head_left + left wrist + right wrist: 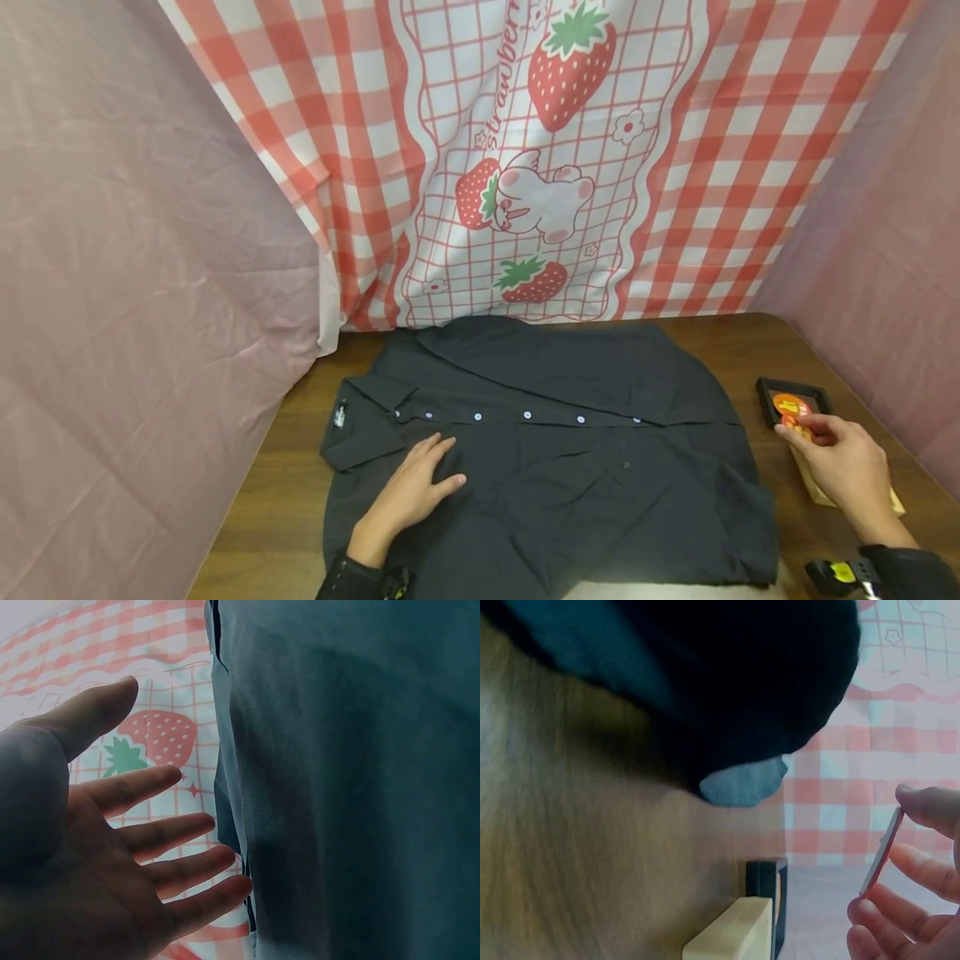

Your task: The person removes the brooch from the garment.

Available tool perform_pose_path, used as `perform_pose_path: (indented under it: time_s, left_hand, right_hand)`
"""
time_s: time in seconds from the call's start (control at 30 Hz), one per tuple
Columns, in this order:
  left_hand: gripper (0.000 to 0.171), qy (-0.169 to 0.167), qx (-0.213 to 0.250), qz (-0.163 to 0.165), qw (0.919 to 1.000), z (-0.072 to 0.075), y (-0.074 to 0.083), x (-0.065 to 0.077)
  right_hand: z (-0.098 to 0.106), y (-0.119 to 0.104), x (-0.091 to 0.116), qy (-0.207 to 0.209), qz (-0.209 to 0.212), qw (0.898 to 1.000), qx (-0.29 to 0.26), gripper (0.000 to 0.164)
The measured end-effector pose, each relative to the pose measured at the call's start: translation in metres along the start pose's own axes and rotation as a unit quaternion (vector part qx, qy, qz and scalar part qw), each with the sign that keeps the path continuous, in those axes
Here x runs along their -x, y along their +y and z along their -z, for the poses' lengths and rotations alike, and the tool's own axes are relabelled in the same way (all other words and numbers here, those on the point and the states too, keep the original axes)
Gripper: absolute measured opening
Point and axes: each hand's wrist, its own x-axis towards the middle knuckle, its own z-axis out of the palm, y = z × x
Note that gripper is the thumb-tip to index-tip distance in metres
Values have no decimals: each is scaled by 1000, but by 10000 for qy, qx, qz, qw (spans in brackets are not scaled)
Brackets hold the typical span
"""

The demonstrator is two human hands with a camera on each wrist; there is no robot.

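Observation:
A dark button-up shirt lies spread on the table, its collar to the left and a row of pale buttons running across it. My left hand is over the shirt below the collar, fingers straight and thumb spread, holding nothing. On the right, my right hand pinches a small flat red-and-yellow piece between thumb and fingers; its exact kind cannot be told. Just beyond that hand sits a shallow black tray containing an orange round piece.
Partly under my right hand is a pale yellow block or box, close against the black tray. A red-checked strawberry cloth hangs behind the wooden table. Pinkish cloth hangs at both sides.

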Motion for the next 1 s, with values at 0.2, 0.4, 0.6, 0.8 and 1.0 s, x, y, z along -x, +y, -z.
perform_pose_path:
  time_s: [0.2, 0.4, 0.6, 0.8, 1.0]
  left_hand:
    - [62, -49, 59, 9, 10000, 2, -1, 1]
    - [61, 55, 74, 15, 10000, 4, -2, 0]
    - [61, -32, 54, 34, 10000, 2, -5, 0]
    - [61, -45, 105, 80, 9999, 2, -4, 1]
    - [62, -49, 125, 102, 9999, 4, -3, 2]
  right_hand:
    - [1, 7, -1, -171, -224, 9993, 240, 52]
    - [1, 8, 1, -333, -458, 9977, 376, 59]
    - [4, 20, 4, -448, -599, 9953, 620, 60]
    - [3, 29, 1, -485, -643, 9940, 734, 56]
    - [3, 34, 0, -568, -957, 9898, 886, 57]
